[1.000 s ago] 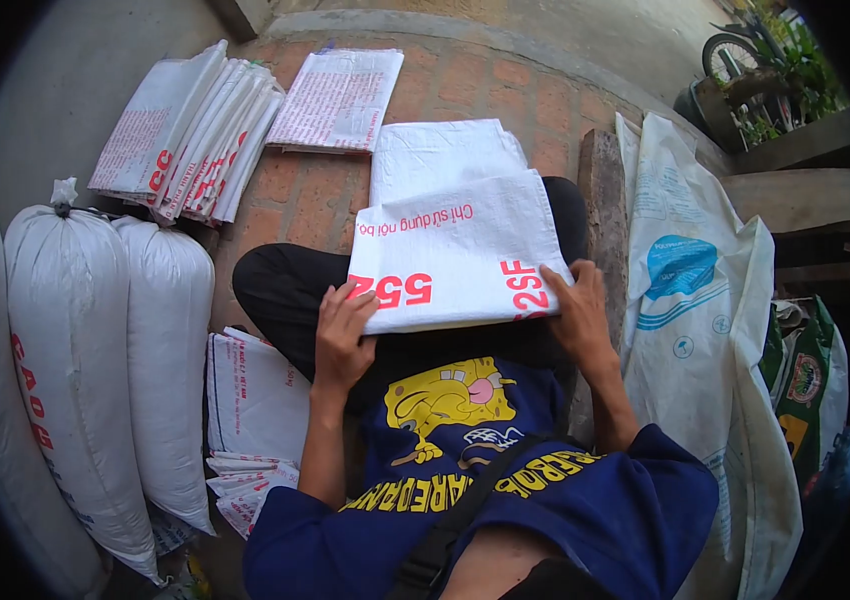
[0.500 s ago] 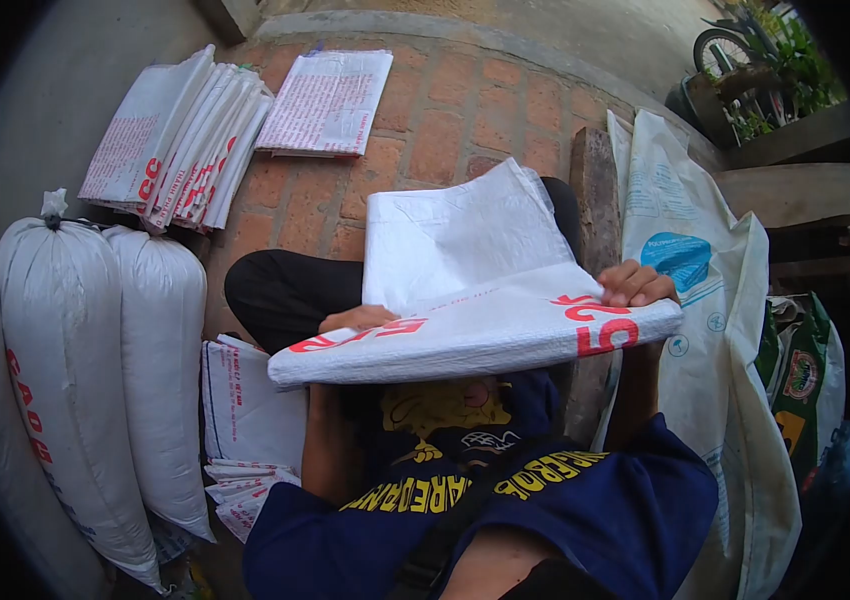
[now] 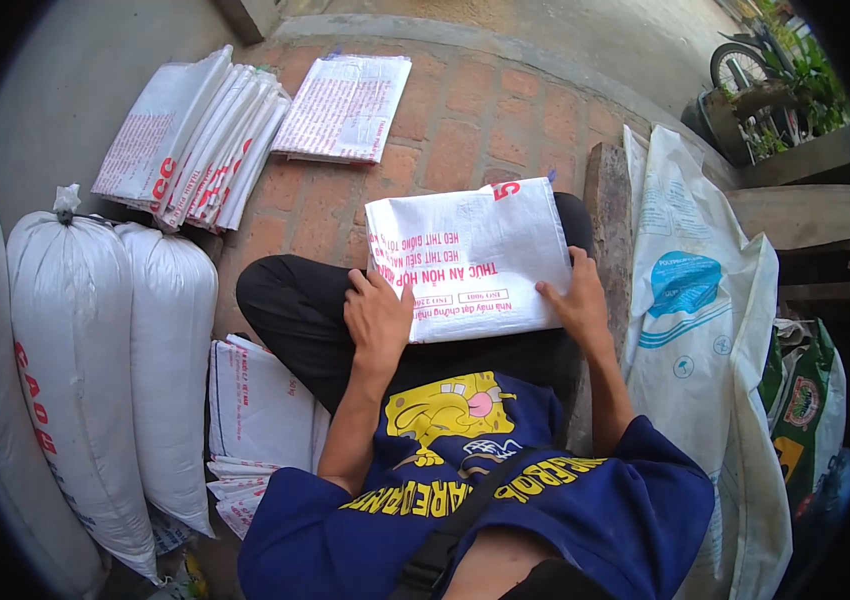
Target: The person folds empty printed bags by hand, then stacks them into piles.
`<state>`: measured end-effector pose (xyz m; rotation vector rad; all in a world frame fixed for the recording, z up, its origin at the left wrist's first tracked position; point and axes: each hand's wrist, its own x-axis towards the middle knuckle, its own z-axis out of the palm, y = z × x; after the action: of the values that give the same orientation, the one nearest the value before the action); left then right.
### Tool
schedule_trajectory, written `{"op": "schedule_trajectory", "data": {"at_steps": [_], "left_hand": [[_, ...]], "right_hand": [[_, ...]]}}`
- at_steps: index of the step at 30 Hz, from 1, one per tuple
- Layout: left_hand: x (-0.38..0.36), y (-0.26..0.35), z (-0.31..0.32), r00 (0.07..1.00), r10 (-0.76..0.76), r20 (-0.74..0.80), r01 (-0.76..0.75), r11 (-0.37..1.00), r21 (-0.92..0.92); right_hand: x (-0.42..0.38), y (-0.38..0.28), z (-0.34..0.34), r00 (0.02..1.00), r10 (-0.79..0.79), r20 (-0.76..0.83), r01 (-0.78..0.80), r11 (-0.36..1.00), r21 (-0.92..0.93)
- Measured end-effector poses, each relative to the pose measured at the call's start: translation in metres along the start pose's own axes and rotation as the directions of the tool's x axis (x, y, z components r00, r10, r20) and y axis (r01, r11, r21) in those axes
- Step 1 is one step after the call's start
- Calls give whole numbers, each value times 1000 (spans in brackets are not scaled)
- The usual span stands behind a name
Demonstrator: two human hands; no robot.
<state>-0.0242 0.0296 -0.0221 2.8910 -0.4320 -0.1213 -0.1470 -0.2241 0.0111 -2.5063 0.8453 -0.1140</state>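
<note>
A white woven plastic sack (image 3: 485, 255), folded into a flat rectangle with red printing, lies across the crossed legs. At its near left corner, my left hand (image 3: 380, 318) has its thumb over the top and its fingers along the edge. My right hand (image 3: 582, 300) grips the right edge, thumb on top and fingers at the side, partly hidden. Beyond the left knee stand a leaning row of folded sacks (image 3: 180, 150) and a separate flat pile of folded sacks (image 3: 342, 108) on the bricks.
Full tied white sacks (image 3: 80, 370) stand at the left. More folded sacks (image 3: 260, 400) lie beside the left thigh. A wooden beam (image 3: 607, 210) and a large pale sack (image 3: 680, 330) run along the right. A brick floor (image 3: 445, 150) lies ahead.
The sack, earlier partly unfolded with its near part raised in both hands, now lies folded flat on the legs. My hands have moved to its left and right edges.
</note>
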Motion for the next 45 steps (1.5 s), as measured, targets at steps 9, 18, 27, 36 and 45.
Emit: {"op": "schedule_trajectory", "data": {"at_steps": [9, 18, 27, 36, 45], "left_hand": [[64, -18, 5, 976, -145, 162, 168, 976, -141], [121, -32, 49, 894, -226, 387, 326, -264, -908], [254, -33, 6, 979, -165, 116, -58, -782, -620], [346, -74, 129, 601, -683, 415, 376, -217, -901], [354, -48, 76, 375, -792, 481, 293, -391, -872]], "right_hand": [[31, -16, -14, 945, 99, 312, -190, 942, 277], [158, -114, -81, 752, -605, 260, 533, 791, 301], [333, -184, -42, 565, -598, -569, 804, 554, 215], [227, 32, 169, 777, -399, 486, 561, 790, -248], [207, -43, 163, 800, -443, 404, 336, 889, 310]]}}
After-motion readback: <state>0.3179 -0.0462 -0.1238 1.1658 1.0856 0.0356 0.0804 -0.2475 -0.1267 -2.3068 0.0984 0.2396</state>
